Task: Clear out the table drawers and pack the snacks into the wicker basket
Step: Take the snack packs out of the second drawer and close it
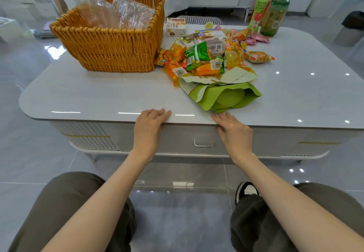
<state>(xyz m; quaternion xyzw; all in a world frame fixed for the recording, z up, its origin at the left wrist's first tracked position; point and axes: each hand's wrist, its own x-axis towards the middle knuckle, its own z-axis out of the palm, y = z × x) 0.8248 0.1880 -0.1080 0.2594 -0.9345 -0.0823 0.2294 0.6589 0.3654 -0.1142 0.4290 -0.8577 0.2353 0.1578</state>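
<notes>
Fingers [162, 114] of my left hand [149, 127] and right hand [235, 133] lie straight and relaxed over the near edge of the worktop [98, 92], holding nothing, one hand on each side of the handle [203, 141] of the shut drawer [181, 140]. At the far left of the worktop stands the basket [110, 43] with two clear bags [118, 12] leaning inside. The snacks [204, 58] lie heaped just to its right, with a green bag [226, 96] just beside my right fingertips and two bottles [269, 13] behind.
</notes>
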